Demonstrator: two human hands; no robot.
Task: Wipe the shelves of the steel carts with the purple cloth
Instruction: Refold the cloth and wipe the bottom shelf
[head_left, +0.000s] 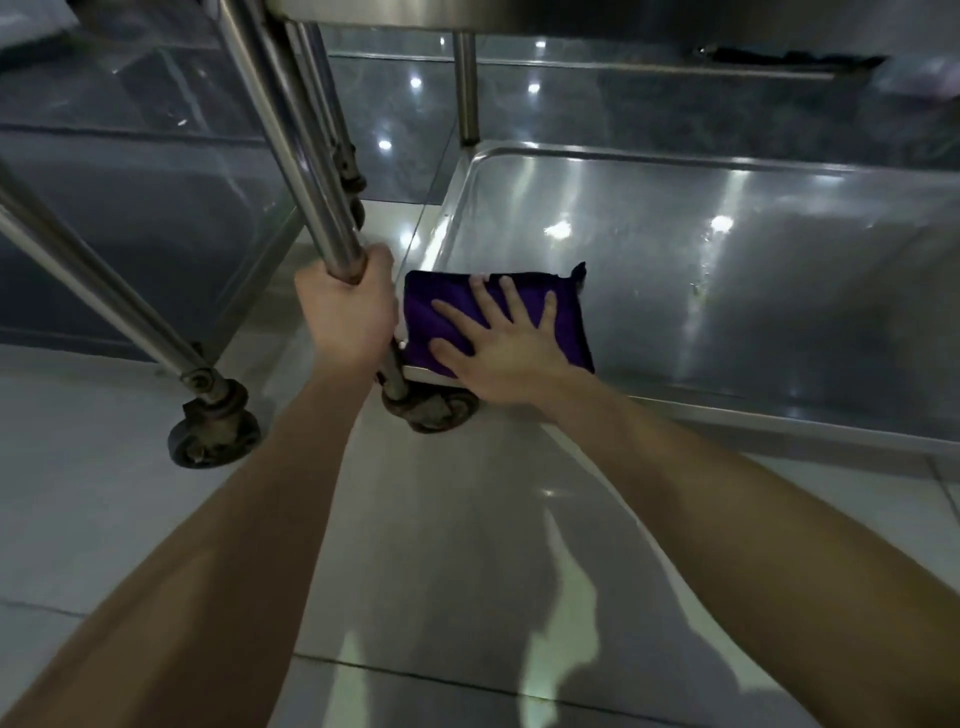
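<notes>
Dim room, glossy pale floor tiles (130, 519) throwing back ceiling lights. Far left: a second steel cart, its slanted leg ending in a worn caster (215, 436) on the tiles.

Next along, the corner post (311, 171) of the cart being worked on. Left hand (345, 306) is wrapped round that post low down, fingers curled behind the tube, apparently bracing the cart against rolling. Directly under it sits this cart's own corner caster (431, 410).

Purple cloth (571, 322), folded into a pad, lies in the near-left corner of the bottom shelf (753, 270), its near edge overlapping the shelf rim. Right hand (498, 343) lies flat on top, fingers straight and spread, pressing down rather than gripping.

Rest of the shelf runs off to the right: a shallow raised-rim steel tray, streaky in the glare. Faint specks near mid-shelf; too small to say whether dirt or reflection. Underside of an upper shelf (571, 10) just shows at the top edge.

Step in hand, as I judge it: wiping the lowest shelf, with the pad at one end of a pass. How much is already clean cannot be told.

Next move likely calls for a flat palm sweep rightward along the tray, steady downward pressure, cloth kept folded, post held firm, then the far corners under the rim.
</notes>
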